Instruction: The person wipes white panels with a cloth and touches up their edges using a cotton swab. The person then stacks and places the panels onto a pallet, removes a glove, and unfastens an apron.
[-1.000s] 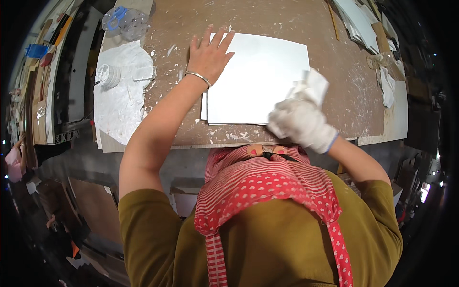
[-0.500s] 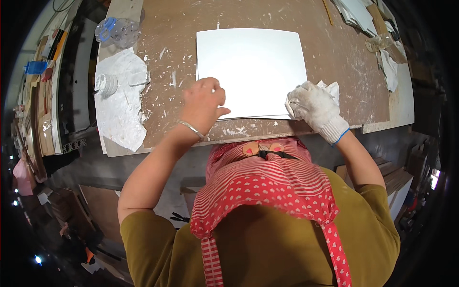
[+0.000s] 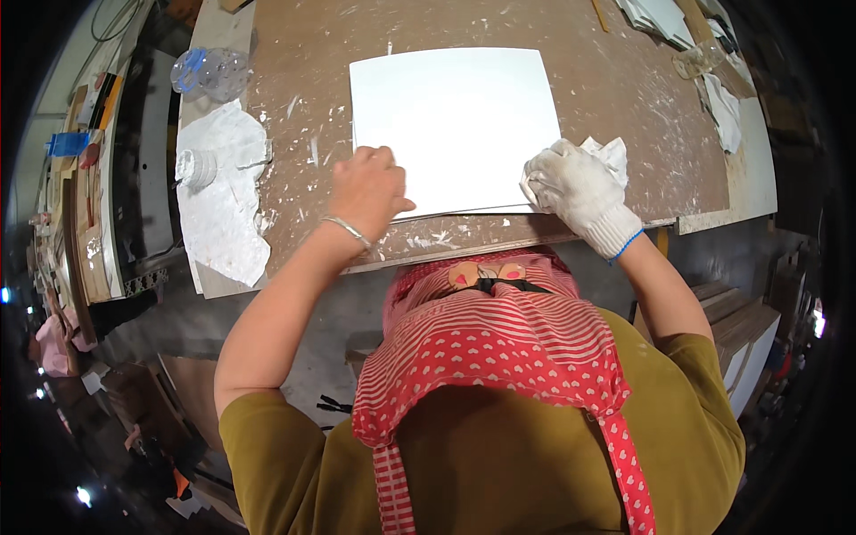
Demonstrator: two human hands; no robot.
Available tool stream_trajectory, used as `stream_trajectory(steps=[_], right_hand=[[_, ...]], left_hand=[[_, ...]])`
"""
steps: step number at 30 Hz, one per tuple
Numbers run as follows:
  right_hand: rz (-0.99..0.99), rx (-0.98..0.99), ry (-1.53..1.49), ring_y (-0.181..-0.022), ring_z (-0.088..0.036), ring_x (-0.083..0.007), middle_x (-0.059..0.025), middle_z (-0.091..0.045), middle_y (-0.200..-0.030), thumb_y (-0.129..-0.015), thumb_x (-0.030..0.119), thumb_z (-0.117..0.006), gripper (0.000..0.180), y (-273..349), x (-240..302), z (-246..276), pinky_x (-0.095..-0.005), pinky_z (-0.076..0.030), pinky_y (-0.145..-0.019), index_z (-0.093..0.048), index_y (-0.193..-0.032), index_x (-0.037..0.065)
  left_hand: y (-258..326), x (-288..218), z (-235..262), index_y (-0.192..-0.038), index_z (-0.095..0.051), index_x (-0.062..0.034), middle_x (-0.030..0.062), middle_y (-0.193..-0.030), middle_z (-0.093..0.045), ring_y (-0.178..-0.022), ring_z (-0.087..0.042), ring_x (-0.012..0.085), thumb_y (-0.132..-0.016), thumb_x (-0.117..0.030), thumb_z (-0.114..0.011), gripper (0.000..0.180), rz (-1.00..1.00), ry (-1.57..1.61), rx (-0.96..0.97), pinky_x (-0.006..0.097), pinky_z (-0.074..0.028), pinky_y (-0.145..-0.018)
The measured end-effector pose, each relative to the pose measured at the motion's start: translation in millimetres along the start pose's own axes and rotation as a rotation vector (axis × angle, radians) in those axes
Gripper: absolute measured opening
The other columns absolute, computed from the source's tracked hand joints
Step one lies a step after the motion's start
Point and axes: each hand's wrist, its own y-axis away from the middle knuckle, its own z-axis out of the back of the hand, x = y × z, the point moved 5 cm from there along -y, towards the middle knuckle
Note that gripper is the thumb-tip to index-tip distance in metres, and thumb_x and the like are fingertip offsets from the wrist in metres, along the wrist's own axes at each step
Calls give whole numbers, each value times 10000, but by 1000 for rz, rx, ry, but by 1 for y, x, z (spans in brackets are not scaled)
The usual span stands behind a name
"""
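A stack of white flat sheets or boards (image 3: 455,125) lies on the brown worktable, with a second edge just showing beneath the top one. At its near left corner is my bare left hand (image 3: 370,183), a bangle on the wrist. Its fingers are bent and its thumb stands apart, resting on the top sheet without a visible grip. My right hand (image 3: 580,183), in a white knit glove, is closed on a crumpled white cloth (image 3: 609,156). That hand presses at the near right corner of the stack.
On the left a clear plastic bottle (image 3: 223,73) lies beside a white-coated sheet (image 3: 227,232) with a white ribbed cup-like piece (image 3: 196,168) on it. More white sheets (image 3: 655,20) and a white rag (image 3: 720,111) are at the far right. The table's front edge (image 3: 499,247) runs before me.
The white stack and both hands sit slightly further left in view. My left thumb has drawn in closer to its fingers. My right hand keeps the cloth at the near right corner.
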Motion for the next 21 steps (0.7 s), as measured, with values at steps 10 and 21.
stream_trajectory(steps=[10,21], right_hand=[[316,-68,134,-746,-649,-273,-155,-619,-833,-770,108,-547,101,-8,74,-1,-367,-529,-637,-623,-742,47],[243,-51,148,-747,-606,-270,-114,-583,-786,-851,228,-525,159,-13,84,-12,-403,-507,-668,-629,-815,113]], left_hand=[[-25,28,-29,-1386,-371,-231,30,-1489,-271,-1370,-247,265,-908,-400,-486,520,-25,-205,-156,536,-232,-1080],[-23,29,-29,-1403,-341,-282,-12,-1500,-251,-1377,-239,234,-928,-408,-441,501,17,-226,-172,573,-237,-1064]])
